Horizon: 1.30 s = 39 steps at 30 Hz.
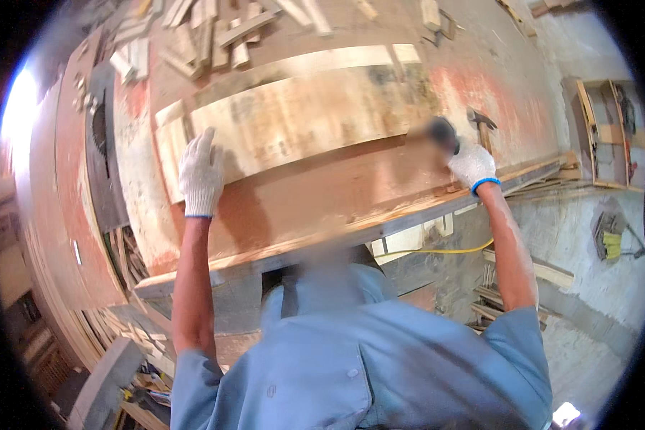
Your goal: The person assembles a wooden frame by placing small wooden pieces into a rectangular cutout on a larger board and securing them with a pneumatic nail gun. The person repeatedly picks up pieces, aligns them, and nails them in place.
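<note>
A pale wooden board [294,125] with dark stains lies across the worktable, with narrower wood strips at its ends and along its far edge. My left hand [201,173], in a white knit glove, rests at the board's left end, fingers stretched out and holding nothing. At the board's right end, my right hand [473,166], gloved in white with a blue cuff edge, is closed on a dark round-ended tool [443,135]. Blur hides the tool's kind. Just beyond that hand lies a claw hammer [483,123] with a dark metal head.
Loose wood offcuts [208,32] lie scattered at the table's far side. A dark slot with a toothed saw blade [97,132] is at the left. The table's wooden front edge [351,229] runs before me, and a yellow hose [448,250] hangs below it.
</note>
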Each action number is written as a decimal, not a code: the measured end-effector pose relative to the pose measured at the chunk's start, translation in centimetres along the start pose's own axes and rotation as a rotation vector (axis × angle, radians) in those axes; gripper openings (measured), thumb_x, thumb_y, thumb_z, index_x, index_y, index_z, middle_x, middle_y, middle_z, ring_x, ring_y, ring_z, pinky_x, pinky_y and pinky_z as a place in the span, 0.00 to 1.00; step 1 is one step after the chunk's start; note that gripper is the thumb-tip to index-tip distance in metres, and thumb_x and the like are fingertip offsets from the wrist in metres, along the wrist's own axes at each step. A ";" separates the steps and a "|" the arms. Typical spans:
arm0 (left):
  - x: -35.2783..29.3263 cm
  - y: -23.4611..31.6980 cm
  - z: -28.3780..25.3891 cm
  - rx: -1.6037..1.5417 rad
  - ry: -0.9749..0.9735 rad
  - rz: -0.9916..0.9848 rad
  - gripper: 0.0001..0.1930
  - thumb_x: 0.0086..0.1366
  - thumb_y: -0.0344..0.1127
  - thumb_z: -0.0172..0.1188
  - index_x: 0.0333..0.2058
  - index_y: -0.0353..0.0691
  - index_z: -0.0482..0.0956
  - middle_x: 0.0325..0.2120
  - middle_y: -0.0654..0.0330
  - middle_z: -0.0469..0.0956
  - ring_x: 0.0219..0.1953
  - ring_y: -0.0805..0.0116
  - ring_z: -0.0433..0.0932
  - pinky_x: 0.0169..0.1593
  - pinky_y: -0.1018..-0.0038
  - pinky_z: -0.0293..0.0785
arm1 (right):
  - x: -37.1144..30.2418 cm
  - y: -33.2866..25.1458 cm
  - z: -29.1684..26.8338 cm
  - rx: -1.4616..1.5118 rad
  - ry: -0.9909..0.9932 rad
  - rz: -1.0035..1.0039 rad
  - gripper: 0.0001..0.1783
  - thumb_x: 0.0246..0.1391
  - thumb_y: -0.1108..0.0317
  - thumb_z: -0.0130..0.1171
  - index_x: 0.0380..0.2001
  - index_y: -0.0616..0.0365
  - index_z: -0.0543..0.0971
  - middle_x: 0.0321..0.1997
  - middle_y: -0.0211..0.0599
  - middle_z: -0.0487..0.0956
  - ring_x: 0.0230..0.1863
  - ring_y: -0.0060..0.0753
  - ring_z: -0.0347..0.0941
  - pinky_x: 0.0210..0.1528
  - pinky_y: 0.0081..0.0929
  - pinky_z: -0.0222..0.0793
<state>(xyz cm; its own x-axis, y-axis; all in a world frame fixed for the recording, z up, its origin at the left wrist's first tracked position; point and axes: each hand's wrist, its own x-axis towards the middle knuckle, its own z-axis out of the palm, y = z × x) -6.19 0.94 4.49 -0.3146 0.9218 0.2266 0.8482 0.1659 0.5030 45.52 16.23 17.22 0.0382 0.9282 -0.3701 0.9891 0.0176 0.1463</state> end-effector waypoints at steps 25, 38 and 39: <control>9.9 11.3 7.3 0.126 -0.459 -0.208 0.23 0.68 0.55 0.61 0.39 0.37 0.85 0.38 0.40 0.83 0.43 0.43 0.83 0.49 0.55 0.77 | 9.4 12.4 7.0 0.155 0.051 -0.017 0.25 0.60 0.45 0.61 0.44 0.58 0.82 0.47 0.56 0.84 0.51 0.62 0.80 0.55 0.55 0.75; -0.2 15.5 -8.9 0.146 -0.645 0.005 0.10 0.63 0.37 0.70 0.36 0.36 0.84 0.29 0.51 0.80 0.33 0.63 0.81 0.40 0.64 0.77 | 11.9 -2.1 4.2 1.959 -0.121 -0.014 0.41 0.73 0.33 0.36 0.27 0.55 0.83 0.27 0.39 0.85 0.30 0.32 0.80 0.39 0.30 0.76; 0.3 15.8 -10.7 0.088 -0.723 -0.112 0.12 0.65 0.40 0.68 0.38 0.37 0.85 0.32 0.51 0.82 0.37 0.59 0.82 0.43 0.62 0.78 | 10.6 -4.0 3.5 1.931 -0.160 -0.104 0.41 0.74 0.34 0.36 0.23 0.54 0.81 0.22 0.37 0.82 0.27 0.32 0.77 0.35 0.29 0.74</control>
<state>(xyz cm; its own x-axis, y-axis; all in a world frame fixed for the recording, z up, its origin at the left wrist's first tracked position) 2.49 0.08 21.45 -0.0677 0.8936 -0.4437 0.8680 0.2721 0.4155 42.48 24.72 9.49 -0.1217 0.9116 -0.3926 -0.2175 -0.4104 -0.8856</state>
